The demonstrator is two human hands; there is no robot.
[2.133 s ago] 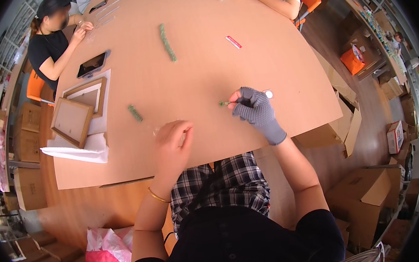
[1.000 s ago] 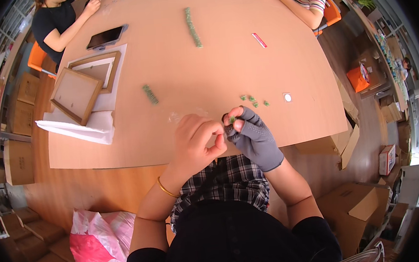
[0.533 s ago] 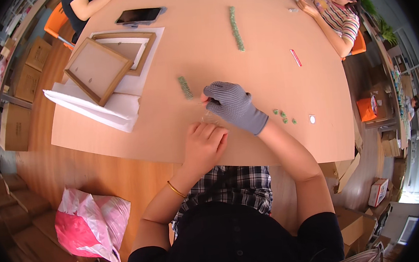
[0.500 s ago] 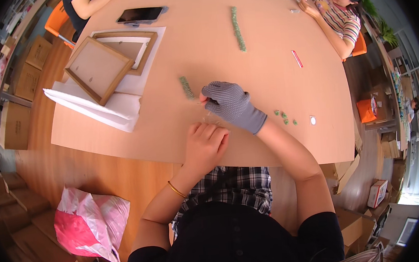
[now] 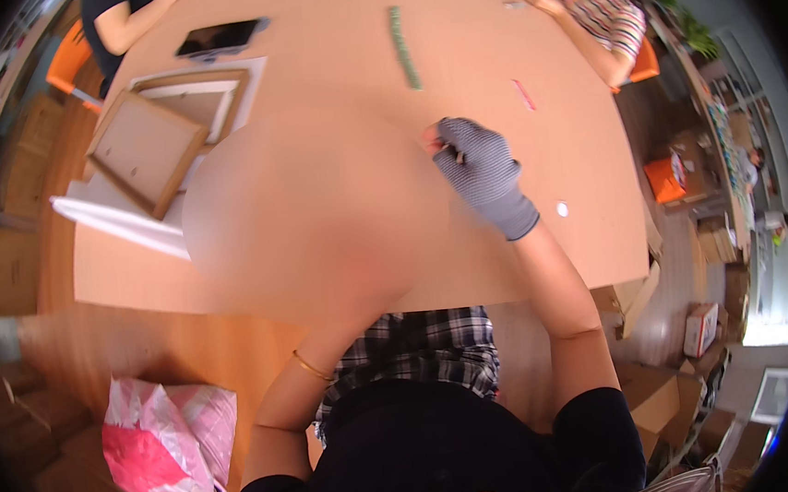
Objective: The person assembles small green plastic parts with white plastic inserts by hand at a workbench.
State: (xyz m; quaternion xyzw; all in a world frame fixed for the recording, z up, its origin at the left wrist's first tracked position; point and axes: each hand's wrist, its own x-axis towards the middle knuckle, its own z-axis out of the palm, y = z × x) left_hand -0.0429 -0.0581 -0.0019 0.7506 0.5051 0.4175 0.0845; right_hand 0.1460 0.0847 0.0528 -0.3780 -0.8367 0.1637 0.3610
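My right hand (image 5: 482,170), in a grey dotted glove that leaves the fingertips bare, is raised over the table. Its fingers are curled and pinched together; anything between them is too small to make out. My left hand (image 5: 359,272) lies inside a large blurred patch near the table's front edge, so its fingers and whatever they touch are hidden. A gold bangle (image 5: 312,366) circles that wrist. Beyond the hands lies a long, thin green strip (image 5: 404,49). To the right of my glove are a red-and-white slip (image 5: 525,95) and a small white disc (image 5: 562,208).
Wooden picture frames (image 5: 141,153) lie on white sheets at the table's left, with a dark phone-like device (image 5: 218,38) behind them. Two people sit at the far side, one in a striped shirt (image 5: 623,36). A pink-and-white bag (image 5: 169,439) rests on the floor.
My right hand has moved right, away from my left hand. The whole view has shifted a little. A blur now covers my left hand, and the short green strip no longer shows.
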